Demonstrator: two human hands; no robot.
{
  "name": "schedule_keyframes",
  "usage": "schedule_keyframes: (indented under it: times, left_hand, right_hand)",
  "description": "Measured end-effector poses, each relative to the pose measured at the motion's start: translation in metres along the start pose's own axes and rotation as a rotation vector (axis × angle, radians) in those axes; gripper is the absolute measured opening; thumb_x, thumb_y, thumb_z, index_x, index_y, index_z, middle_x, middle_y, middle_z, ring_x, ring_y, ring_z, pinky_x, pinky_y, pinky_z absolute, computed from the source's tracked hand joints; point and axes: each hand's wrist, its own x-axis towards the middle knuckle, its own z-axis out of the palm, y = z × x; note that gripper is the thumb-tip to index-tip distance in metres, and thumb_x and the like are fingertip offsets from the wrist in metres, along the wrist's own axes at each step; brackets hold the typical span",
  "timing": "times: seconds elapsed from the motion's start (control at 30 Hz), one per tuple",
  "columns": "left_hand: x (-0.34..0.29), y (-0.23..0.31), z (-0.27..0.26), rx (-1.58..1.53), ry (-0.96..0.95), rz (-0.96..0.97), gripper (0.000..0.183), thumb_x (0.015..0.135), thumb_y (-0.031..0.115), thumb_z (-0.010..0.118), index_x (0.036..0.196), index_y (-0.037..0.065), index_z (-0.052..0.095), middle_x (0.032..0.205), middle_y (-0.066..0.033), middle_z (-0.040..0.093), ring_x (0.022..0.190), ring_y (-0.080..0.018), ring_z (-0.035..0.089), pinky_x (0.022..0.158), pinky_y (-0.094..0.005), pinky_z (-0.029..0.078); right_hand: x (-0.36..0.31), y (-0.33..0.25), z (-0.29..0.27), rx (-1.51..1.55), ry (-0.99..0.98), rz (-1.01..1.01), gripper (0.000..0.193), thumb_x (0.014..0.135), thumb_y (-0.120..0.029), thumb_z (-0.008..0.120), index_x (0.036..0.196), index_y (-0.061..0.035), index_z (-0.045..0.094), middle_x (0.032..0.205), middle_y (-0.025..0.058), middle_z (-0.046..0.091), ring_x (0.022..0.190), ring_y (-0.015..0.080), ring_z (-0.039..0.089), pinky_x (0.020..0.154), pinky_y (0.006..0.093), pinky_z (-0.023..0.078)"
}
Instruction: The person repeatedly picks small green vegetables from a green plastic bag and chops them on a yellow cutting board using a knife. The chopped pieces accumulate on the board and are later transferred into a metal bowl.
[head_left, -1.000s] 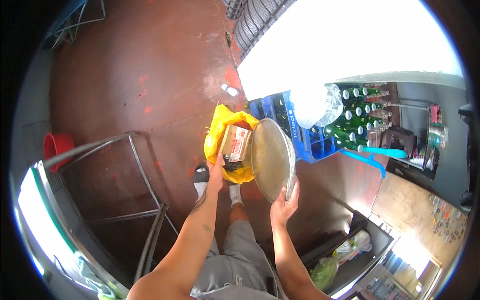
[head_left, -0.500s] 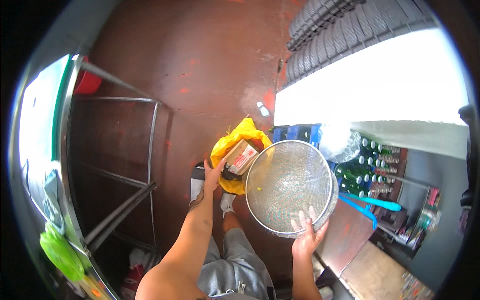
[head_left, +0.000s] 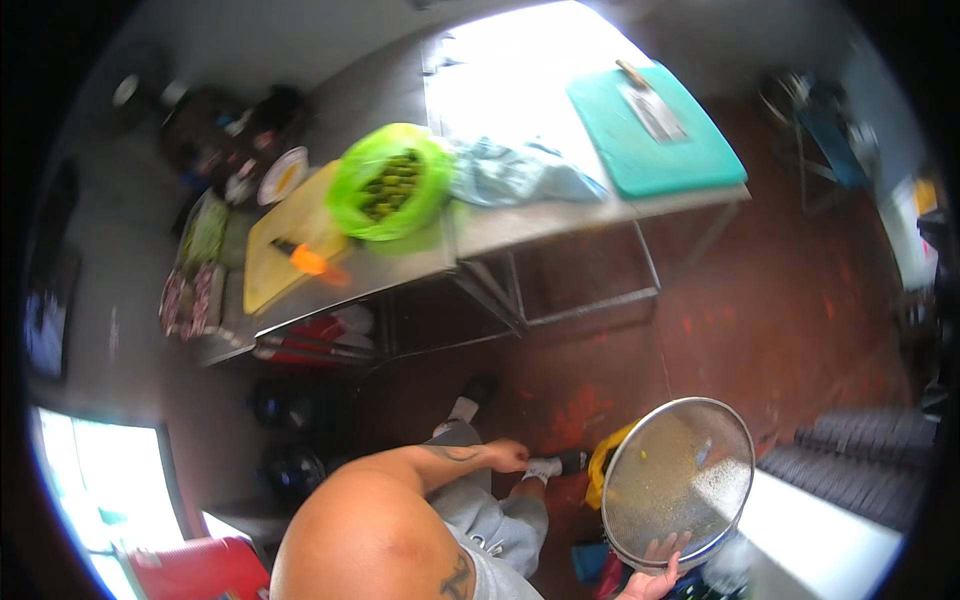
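My right hand (head_left: 657,578) grips the rim of a large round mesh sieve (head_left: 678,480), fingers spread behind the mesh and thumb at the near edge. The sieve is held up at the lower right. Partly hidden behind it is a yellow bag (head_left: 600,465) on the floor. My left hand (head_left: 508,456) hangs in front of my legs, apart from the bag and the sieve; its fingers are too blurred to read.
Ahead stands a metal table (head_left: 520,222) bearing a green bag (head_left: 425,160) of small green produce, a crumpled cloth (head_left: 520,175), a teal cutting board (head_left: 660,150) with a cleaver (head_left: 652,112), and a yellow board (head_left: 285,240) with an orange-handled knife (head_left: 305,260). A red chair (head_left: 195,572) is lower left.
The view has swung left from the bottles and floor to the table. My left hand has come away from the yellow bag and its box. My right hand still holds the sieve.
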Motion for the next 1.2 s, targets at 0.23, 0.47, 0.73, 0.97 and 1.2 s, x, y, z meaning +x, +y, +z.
schedule_keyframes:
  times: [0.23, 0.47, 0.73, 0.97, 1.2]
  left_hand:
    - [-0.281, -0.078, -0.124, -0.817, 0.345, -0.209, 0.034, 0.104, 0.037, 0.070, 0.119, 0.007, 0.075, 0.104, -0.0079, 0.077, 0.089, -0.0169, 0.074, 0.076, -0.0313, 0.059]
    - [-0.410, -0.256, -0.392, -1.347, 1.298, 0.339, 0.033, 0.108, 0.025, 0.065, 0.135, 0.006, 0.060, 0.097, -0.0075, 0.074, 0.080, -0.0154, 0.072, 0.071, -0.0318, 0.061]
    - [-0.402, -0.405, -0.631, -1.665, 1.157, 0.172, 0.052, 0.106, 0.021, 0.061, 0.152, 0.005, 0.041, 0.108, -0.0163, 0.075, 0.086, -0.0273, 0.077, 0.073, -0.0357, 0.066]
    - [-0.390, -0.425, -0.661, -1.482, 1.038, 0.226, 0.037, 0.101, 0.009, 0.054, 0.138, 0.006, 0.050, 0.116, -0.0181, 0.074, 0.089, -0.0284, 0.079, 0.067, -0.0358, 0.068]
    - [-0.411, -0.428, -0.668, -1.338, 1.110, 0.158, 0.040, 0.101, 0.009, 0.054, 0.141, 0.004, 0.052, 0.119, -0.0177, 0.073, 0.086, -0.0270, 0.079, 0.065, -0.0334, 0.069]
  right_hand:
    - [-0.064, 0.003, 0.105, 0.069, -0.409, 0.054, 0.060, 0.104, -0.022, 0.063, 0.160, -0.0119, 0.046, 0.159, 0.0130, 0.055, 0.141, 0.0322, 0.056, 0.116, 0.0576, 0.047]
    - [-0.159, 0.106, 0.246, 0.028, -0.563, -0.087, 0.046, 0.102, -0.020, 0.069, 0.141, 0.0021, 0.060, 0.142, 0.0155, 0.066, 0.132, 0.0334, 0.062, 0.116, 0.0508, 0.048]
    - [-0.307, 0.217, 0.318, -0.023, -0.401, -0.051, 0.044, 0.107, -0.017, 0.057, 0.148, 0.0005, 0.058, 0.149, 0.0167, 0.065, 0.138, 0.0329, 0.061, 0.117, 0.0529, 0.049]
    - [-0.378, 0.242, 0.330, -0.051, -0.411, -0.150, 0.040, 0.109, -0.016, 0.055, 0.144, 0.0024, 0.059, 0.143, 0.0175, 0.066, 0.129, 0.0323, 0.066, 0.110, 0.0506, 0.056]
    - [-0.400, 0.255, 0.366, -0.058, -0.408, -0.191, 0.036, 0.108, -0.016, 0.059, 0.139, 0.0023, 0.062, 0.136, 0.0171, 0.069, 0.123, 0.0313, 0.069, 0.108, 0.0492, 0.057]
